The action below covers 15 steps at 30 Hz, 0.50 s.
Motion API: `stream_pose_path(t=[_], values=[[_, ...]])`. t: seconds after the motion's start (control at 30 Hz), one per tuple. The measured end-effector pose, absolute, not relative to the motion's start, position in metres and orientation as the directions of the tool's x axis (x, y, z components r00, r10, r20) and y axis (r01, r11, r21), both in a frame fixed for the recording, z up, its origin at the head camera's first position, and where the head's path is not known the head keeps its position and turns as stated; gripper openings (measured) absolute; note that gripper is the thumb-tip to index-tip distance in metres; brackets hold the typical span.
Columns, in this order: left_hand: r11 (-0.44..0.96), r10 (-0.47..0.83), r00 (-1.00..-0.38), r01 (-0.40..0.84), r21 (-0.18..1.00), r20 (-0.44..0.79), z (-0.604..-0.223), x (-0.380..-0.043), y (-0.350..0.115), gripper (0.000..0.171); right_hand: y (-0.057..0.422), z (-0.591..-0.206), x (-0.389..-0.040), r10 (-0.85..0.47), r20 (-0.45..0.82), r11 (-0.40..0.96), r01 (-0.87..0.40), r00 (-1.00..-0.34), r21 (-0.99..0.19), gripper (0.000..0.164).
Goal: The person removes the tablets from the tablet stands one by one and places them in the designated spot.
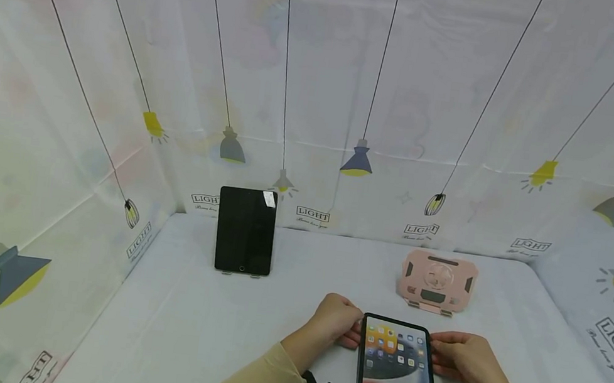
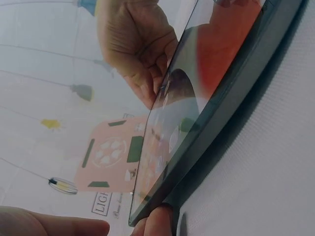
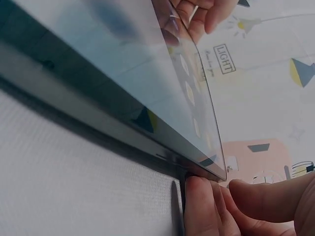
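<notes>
A tablet (image 1: 396, 372) with a dark rim lies face up on the white table, its lit screen showing app icons. At its upper left side is my left hand (image 1: 336, 320). In the left wrist view, the left fingertips (image 2: 157, 221) curl under the tablet's corner, while the left thumb stands off from it. My right hand (image 1: 464, 358) holds the upper right side. The right fingers (image 3: 201, 201) press in at the edge and underside near the corner in the right wrist view, with the thumb close beside. The tablet partly hides the fingertips.
A second tablet (image 1: 245, 232), black-screened with a white sticker, stands at the back left. A pink tablet case (image 1: 437, 281) with dark corner pieces leans back at the rear right. Behind the table (image 1: 167, 321) hangs a lamp-patterned curtain (image 1: 318, 92).
</notes>
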<state>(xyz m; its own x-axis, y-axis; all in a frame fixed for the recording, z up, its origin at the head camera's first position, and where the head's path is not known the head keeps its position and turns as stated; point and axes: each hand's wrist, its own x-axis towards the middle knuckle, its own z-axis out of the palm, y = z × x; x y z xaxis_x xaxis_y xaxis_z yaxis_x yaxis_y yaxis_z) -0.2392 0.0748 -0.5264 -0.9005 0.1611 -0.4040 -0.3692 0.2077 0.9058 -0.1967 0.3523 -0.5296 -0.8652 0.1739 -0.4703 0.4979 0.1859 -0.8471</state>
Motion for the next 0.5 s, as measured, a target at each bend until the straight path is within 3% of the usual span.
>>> stream_pose_path(t=[0.5], values=[[0.199, 0.182, -0.886, -0.391, 0.899, -0.426, -0.5292, -0.2429, 0.0653, 0.009, 0.3529, -0.5260, -0.1935, 0.137, -0.471, 0.189, 0.489, -0.872, -0.851, 0.029]])
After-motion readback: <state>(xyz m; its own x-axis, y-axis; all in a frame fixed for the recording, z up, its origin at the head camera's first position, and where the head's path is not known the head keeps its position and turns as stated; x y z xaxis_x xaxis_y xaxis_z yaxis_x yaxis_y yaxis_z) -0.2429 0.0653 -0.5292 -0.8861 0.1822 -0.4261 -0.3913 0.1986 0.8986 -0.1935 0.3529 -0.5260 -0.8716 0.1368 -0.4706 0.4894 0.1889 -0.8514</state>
